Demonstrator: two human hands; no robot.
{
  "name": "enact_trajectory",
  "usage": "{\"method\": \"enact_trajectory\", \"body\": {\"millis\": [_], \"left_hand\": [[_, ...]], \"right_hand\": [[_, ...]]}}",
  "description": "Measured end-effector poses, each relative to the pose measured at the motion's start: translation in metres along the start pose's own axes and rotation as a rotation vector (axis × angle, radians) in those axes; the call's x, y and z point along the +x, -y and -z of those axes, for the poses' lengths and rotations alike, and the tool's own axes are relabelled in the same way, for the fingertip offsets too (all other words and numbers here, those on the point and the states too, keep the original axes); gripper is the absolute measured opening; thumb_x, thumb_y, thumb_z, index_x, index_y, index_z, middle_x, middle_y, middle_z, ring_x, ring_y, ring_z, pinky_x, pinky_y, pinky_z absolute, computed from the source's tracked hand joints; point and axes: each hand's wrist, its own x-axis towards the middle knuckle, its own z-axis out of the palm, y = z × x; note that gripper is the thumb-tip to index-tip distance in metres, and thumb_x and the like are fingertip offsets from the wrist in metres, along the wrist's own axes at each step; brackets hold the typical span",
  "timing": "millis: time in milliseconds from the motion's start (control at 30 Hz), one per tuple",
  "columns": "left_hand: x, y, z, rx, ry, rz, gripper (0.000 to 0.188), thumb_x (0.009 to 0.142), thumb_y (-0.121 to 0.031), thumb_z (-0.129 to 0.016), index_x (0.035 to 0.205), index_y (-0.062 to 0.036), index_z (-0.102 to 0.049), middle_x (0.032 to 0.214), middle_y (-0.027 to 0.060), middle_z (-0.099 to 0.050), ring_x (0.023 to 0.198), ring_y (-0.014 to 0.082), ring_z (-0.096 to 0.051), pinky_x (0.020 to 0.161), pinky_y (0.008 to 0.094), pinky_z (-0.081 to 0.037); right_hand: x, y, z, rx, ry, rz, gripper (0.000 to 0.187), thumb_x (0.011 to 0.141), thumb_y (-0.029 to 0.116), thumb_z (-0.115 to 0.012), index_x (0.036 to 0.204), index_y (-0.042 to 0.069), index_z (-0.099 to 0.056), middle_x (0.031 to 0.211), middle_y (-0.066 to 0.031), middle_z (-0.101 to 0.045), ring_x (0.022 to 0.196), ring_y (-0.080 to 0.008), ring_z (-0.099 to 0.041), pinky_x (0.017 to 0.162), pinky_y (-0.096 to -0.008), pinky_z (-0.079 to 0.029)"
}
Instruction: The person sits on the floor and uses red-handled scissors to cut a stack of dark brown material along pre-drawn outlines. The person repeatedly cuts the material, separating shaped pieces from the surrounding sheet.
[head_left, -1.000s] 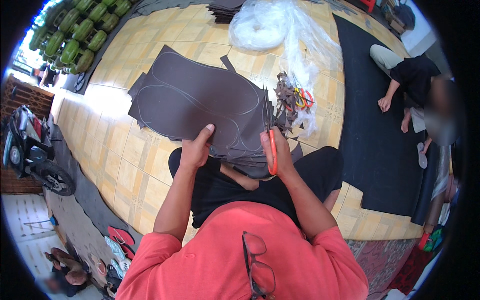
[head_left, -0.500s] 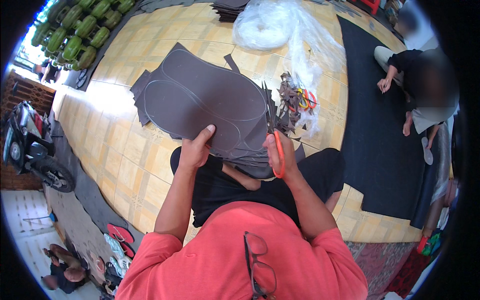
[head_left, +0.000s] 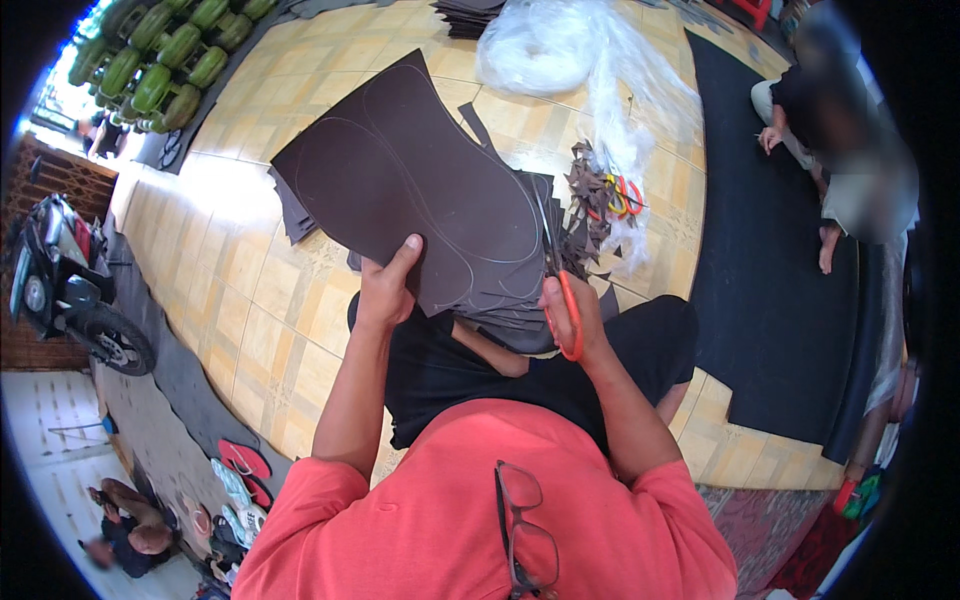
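Observation:
My left hand [head_left: 388, 290] grips the near edge of a dark brown sheet [head_left: 370, 170], thumb pressed on top. Thin pale curved outlines, like shoe soles, are drawn on the sheet. It is raised at a tilt over a stack of similar dark sheets [head_left: 500, 312] in front of my crossed legs. My right hand [head_left: 578, 312] is closed around the orange handles of a pair of scissors [head_left: 566, 325]. Their blades point away from me along the sheet's right edge; whether they touch it I cannot tell.
Dark offcuts [head_left: 590, 190] lie right of the stack, with more scissors [head_left: 625, 195] on them. Clear plastic sheeting [head_left: 540, 50] and another dark stack [head_left: 466, 18] are farther off. A long black sheet [head_left: 770, 290] covers the right floor, with another person [head_left: 835, 130] seated beyond.
My left hand has lifted and turned the brown sheet, so its far corner stands higher. The scissors stay by its right edge. The person at right has shifted an arm.

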Motion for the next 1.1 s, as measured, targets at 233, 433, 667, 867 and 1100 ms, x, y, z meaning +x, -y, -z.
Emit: {"method": "enact_trajectory", "body": {"millis": [233, 433, 667, 867, 1100], "left_hand": [[-0.002, -0.021, 0.015, 0.125, 0.083, 0.256, 0.060, 0.079, -0.006, -0.072, 0.133, 0.0022, -0.048, 0.122, 0.0118, -0.059, 0.117, 0.0242, -0.054, 0.102, 0.0371, -0.041], [-0.019, -0.020, 0.020, 0.246, 0.147, 0.431, 0.068, 0.075, -0.006, -0.075, 0.136, 0.0014, -0.047, 0.125, 0.0103, -0.059, 0.119, 0.0243, -0.053, 0.105, 0.0362, -0.038], [-0.026, -0.017, 0.011, 0.278, 0.197, 0.446, 0.074, 0.067, -0.011, -0.078, 0.134, 0.0037, -0.050, 0.124, 0.0142, -0.061, 0.118, 0.0282, -0.055, 0.105, 0.0380, -0.037], [-0.025, -0.017, 0.009, 0.269, 0.232, 0.464, 0.070, 0.068, -0.010, -0.076, 0.132, 0.0042, -0.052, 0.123, 0.0145, -0.061, 0.117, 0.0279, -0.056, 0.104, 0.0379, -0.039], [-0.005, -0.032, 0.045, 0.307, 0.277, 0.533, 0.072, 0.070, -0.009, -0.078, 0.135, 0.0020, -0.051, 0.129, 0.0109, -0.059, 0.122, 0.0239, -0.051, 0.108, 0.0337, -0.034]], "right_hand": [[0.005, 0.006, 0.002, 0.007, -0.073, 0.043, 0.041, 0.102, 0.039, -0.042, 0.099, 0.000, -0.055, 0.064, -0.0016, -0.049, 0.053, -0.0087, -0.049, 0.050, -0.0242, -0.041], [0.020, 0.024, 0.006, -0.104, -0.152, 0.120, 0.027, 0.097, 0.026, -0.056, 0.095, -0.001, -0.053, 0.083, -0.0187, -0.062, 0.076, -0.0312, -0.063, 0.069, -0.0390, -0.048], [0.019, 0.035, 0.010, -0.183, -0.173, 0.215, 0.027, 0.098, 0.025, -0.054, 0.096, -0.002, -0.051, 0.085, -0.0211, -0.060, 0.080, -0.0354, -0.062, 0.071, -0.0406, -0.048], [0.020, 0.017, 0.003, -0.064, -0.190, 0.138, 0.031, 0.099, 0.030, -0.051, 0.088, 0.000, -0.047, 0.071, -0.0188, -0.051, 0.064, -0.0331, -0.052, 0.062, -0.0430, -0.042], [0.011, 0.031, 0.025, -0.111, -0.007, 0.085, 0.040, 0.099, 0.033, -0.052, 0.078, 0.000, -0.045, 0.064, -0.0150, -0.043, 0.058, -0.0256, -0.040, 0.057, -0.0388, -0.038]]}}
